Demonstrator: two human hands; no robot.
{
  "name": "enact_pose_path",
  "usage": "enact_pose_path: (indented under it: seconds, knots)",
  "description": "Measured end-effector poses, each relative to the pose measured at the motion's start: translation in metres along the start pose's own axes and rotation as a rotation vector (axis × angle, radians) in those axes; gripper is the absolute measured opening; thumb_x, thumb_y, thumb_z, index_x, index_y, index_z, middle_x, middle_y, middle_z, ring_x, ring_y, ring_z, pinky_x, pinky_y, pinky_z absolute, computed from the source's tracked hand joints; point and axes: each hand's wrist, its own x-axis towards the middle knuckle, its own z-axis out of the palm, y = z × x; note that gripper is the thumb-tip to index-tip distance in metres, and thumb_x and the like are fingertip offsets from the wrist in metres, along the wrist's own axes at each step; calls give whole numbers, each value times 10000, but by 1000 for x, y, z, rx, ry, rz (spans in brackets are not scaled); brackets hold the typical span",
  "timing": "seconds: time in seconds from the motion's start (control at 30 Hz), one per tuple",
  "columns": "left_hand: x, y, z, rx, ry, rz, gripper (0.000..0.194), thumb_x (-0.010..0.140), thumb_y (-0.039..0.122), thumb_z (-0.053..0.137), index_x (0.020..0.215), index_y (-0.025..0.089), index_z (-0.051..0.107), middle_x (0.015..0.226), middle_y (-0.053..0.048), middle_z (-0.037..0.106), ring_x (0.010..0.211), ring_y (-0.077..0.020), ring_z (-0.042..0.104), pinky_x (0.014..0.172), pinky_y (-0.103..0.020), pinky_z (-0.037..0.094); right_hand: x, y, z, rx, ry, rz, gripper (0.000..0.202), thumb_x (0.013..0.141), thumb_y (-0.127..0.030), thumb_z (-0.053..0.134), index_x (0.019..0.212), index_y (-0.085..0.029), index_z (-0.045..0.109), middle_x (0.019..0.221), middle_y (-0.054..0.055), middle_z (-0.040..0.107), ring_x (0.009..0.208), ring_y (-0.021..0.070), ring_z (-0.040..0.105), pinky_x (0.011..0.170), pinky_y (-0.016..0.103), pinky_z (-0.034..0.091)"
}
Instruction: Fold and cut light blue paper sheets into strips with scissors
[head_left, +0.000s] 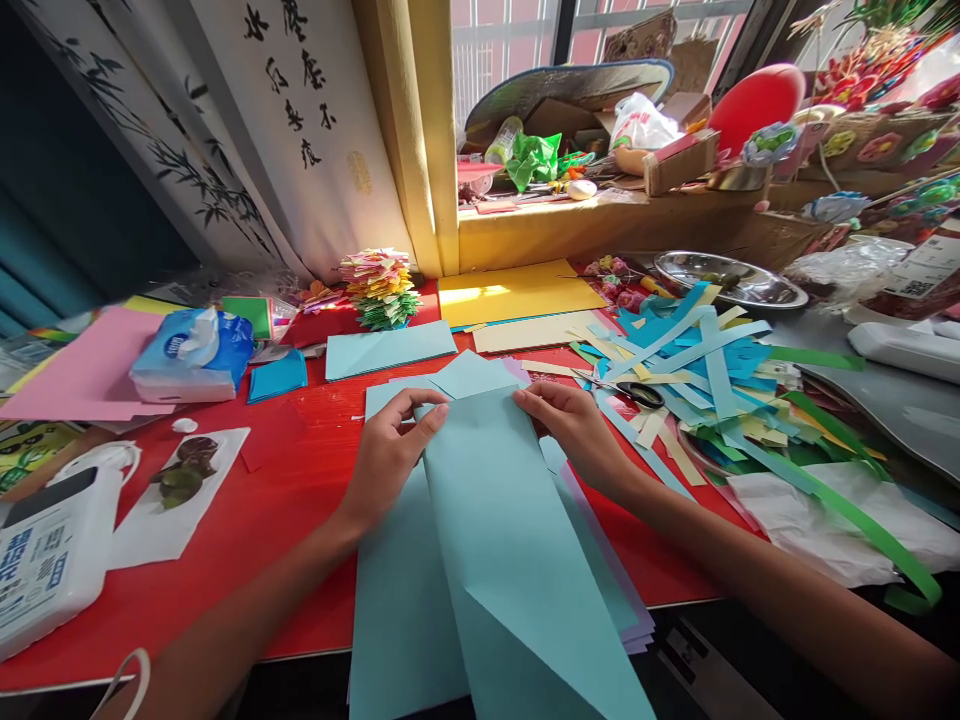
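Observation:
A long folded sheet of light blue paper (pixel 502 500) stretches from the middle of the table toward me, its near end hanging past the table edge. At its far left corner, my left hand (pixel 394 450) pinches the paper between thumb and fingers. My right hand (pixel 574 425) pinches the far right corner the same way. Beneath lie more light blue sheets (pixel 405 590) and a stack of lilac sheets (pixel 637 635), partly covered by the folded one. A smaller light blue piece with a pointed top (pixel 474 373) lies just beyond my hands.
Paper strips (pixel 712 370) are heaped at right, with black-handled scissors (pixel 643 395) beside them and a metal bowl (pixel 731 280) behind. At left are a tissue pack (pixel 191 355) and a white device (pixel 56 560). Folded coloured paper (pixel 379 290) is stacked at the back, near yellow sheets (pixel 517 290).

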Motion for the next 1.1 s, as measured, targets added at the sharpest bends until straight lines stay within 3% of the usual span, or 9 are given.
enact_pose_path:
  seconds: [0.1,0.3,0.43,0.57,0.67,0.73,0.83,0.97,1.1]
  knots:
    - [2,1,-2,-54,-72,-65,293,718,458,613,879,215,585,767,7,506,553,-84,458,451,-192,376,-1,-1,-1,-52,30,-2,359,801,-471,525,613,-176,447,591,-33,364,528,77,348,470,214,303]
    - [1,4,1,-42,-393,-127,299,702,450,633,848,189,623,826,-38,624,723,-174,577,615,-266,481,-2,-3,-1,-139,-8,48,409,775,-550,513,610,-178,470,573,-30,371,504,81,328,441,223,237]
    - [10,-4,-3,-58,-175,-89,292,720,440,624,847,177,625,762,-19,615,610,-120,532,521,-216,427,9,-2,-14,-4,-95,161,456,767,-614,474,726,-172,578,615,7,536,533,105,475,467,215,326]
    - [27,-16,-16,-126,232,61,237,723,400,624,796,176,599,653,20,499,503,-66,386,398,-180,309,25,1,-34,193,63,216,570,726,-699,436,808,-168,627,707,55,632,582,142,564,496,232,405]
    - [35,-23,-24,-177,411,150,224,735,391,603,720,178,534,670,24,469,515,-69,401,409,-183,352,29,3,-40,258,63,155,650,738,-743,317,889,-188,618,803,74,662,681,174,605,588,267,466]
    - [36,-25,-24,-168,421,185,228,746,395,588,717,179,519,688,22,476,534,-74,427,432,-190,381,29,4,-38,220,3,120,643,754,-730,302,964,-203,604,830,70,664,726,182,612,613,277,473]
    - [35,-29,-20,-129,335,180,219,761,399,573,781,181,559,701,18,522,600,-90,472,522,-201,415,26,8,-34,151,34,75,497,747,-625,483,1003,-213,595,843,45,654,709,163,596,601,262,460]
    - [34,-33,-14,-76,180,124,229,772,376,565,895,183,586,795,-3,603,762,-125,542,679,-218,426,25,13,-35,57,174,3,334,704,-474,627,872,-186,621,824,26,638,687,142,558,588,247,438]
    - [40,-39,-15,-64,176,158,329,763,352,584,1052,197,554,1002,-41,622,940,-173,561,797,-265,429,28,16,-39,25,196,-47,266,691,-441,646,769,-189,612,763,14,621,694,157,554,589,262,444]
